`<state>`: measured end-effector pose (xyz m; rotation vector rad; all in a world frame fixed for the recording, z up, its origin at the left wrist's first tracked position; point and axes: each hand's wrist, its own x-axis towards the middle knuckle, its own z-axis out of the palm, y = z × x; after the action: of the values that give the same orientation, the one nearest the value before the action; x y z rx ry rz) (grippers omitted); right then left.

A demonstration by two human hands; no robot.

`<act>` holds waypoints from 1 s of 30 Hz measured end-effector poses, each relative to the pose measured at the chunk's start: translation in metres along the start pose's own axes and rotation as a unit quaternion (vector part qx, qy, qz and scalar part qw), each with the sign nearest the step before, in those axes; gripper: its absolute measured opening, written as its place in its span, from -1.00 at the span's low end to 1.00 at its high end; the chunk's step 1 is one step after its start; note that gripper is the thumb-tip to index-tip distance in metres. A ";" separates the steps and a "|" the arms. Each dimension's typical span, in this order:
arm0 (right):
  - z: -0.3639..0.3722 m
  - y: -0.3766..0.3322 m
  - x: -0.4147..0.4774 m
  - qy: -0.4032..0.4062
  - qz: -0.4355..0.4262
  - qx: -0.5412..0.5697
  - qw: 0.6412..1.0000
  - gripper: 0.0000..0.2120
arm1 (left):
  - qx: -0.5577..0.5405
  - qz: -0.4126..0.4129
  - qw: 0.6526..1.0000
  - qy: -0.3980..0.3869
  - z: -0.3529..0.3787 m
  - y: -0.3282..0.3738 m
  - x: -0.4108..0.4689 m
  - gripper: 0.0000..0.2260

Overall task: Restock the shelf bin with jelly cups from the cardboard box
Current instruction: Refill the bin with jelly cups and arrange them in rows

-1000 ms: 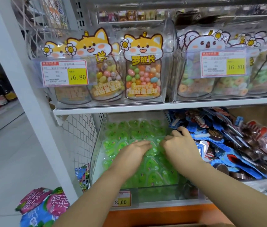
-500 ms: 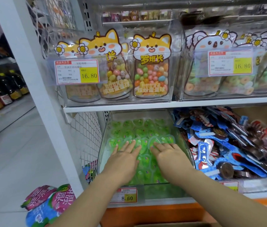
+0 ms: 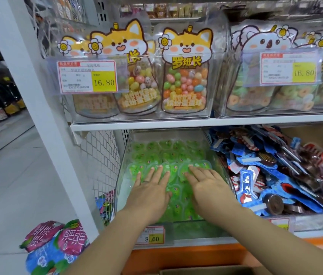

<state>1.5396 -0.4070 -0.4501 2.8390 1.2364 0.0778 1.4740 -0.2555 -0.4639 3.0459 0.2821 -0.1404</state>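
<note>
A clear shelf bin on the lower shelf holds several green jelly cups packed in a layer. My left hand lies flat on the cups on the bin's left side, fingers straight and spread. My right hand lies flat on the cups on the right side, fingers straight and pointing toward the back. Neither hand holds a cup. The top edge of the cardboard box shows at the bottom of the view.
A bin of blue and red wrapped sweets sits right of the jelly bin. Clear bins of candy jars stand on the shelf above. A white upright post and hanging snack bags are at left. A price tag fronts the bin.
Both hands went from curled fingers working among the cups to flat, straight fingers pressed on the layer. The view has drifted left and closer.
</note>
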 end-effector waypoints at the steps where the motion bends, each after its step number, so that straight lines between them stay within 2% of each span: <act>1: 0.000 0.001 -0.001 -0.003 0.014 -0.005 1.000 -0.37 | 0.001 -0.001 1.000 0.000 0.000 0.000 0.000 -0.48; 8: 0.000 -0.002 0.006 -0.052 0.039 -0.013 0.998 -0.37 | -0.005 -0.010 1.000 -0.003 0.002 0.005 0.000 -0.49; 14: 0.000 -0.005 0.009 -0.006 0.003 -0.028 1.000 -0.38 | -0.008 -0.010 1.000 0.000 0.003 0.003 -0.002 -0.48; 21: -0.002 0.002 0.028 0.027 0.002 -0.050 0.998 -0.43 | -0.019 0.017 1.000 0.002 0.004 0.004 -0.003 -0.50; 30: 0.005 0.010 0.029 0.070 -0.014 -0.031 0.997 -0.40 | -0.021 0.017 1.000 -0.003 0.005 0.007 -0.003 -0.49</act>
<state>1.5669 -0.3929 -0.4537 2.8040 1.2739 0.3144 1.4719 -0.2632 -0.4677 3.0068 0.2304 -0.1393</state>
